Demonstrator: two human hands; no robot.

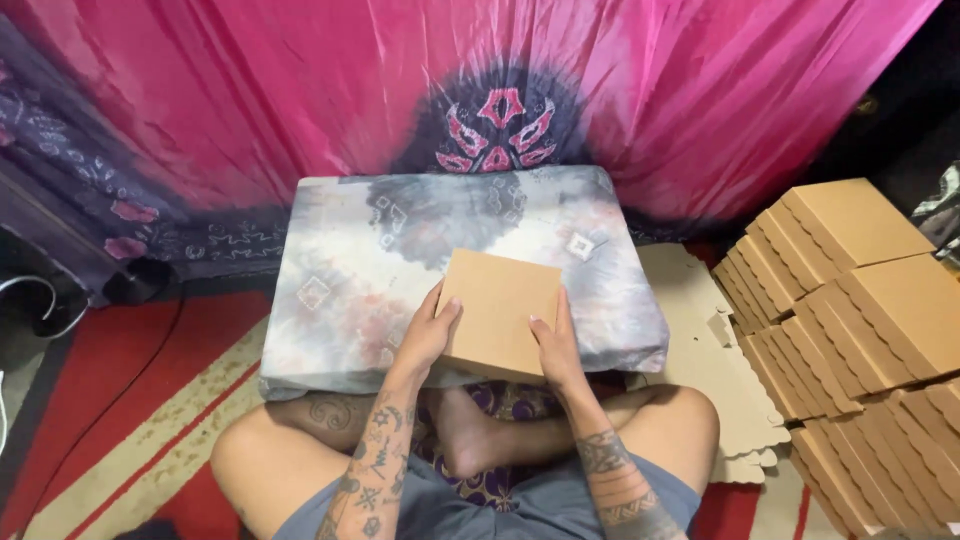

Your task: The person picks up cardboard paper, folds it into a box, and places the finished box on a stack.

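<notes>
The person sits cross-legged on a red patterned rug [130, 400] and holds 1 folded brown cardboard box [498, 305] over the near edge of a low table draped in grey tie-dye cloth [350, 260]. The left hand [428, 335] grips the box's left side, thumb on top, while the right hand [556, 345] clamps the right side, so the 2 hands stand apart with the box between them. The box looks closed and squared up, which suggests this 1 is nearly or fully assembled. To the right, rows of finished boxes [860, 290] lean stacked against one another, a sizeable batch apparently already done. Between those and the table lies a pile of flat die-cut cardboard blanks [700, 350] with notched edges, so more seem left to fold; how many cannot be told. A pink and purple hanging cloth [400, 80] fills the background behind the table.
</notes>
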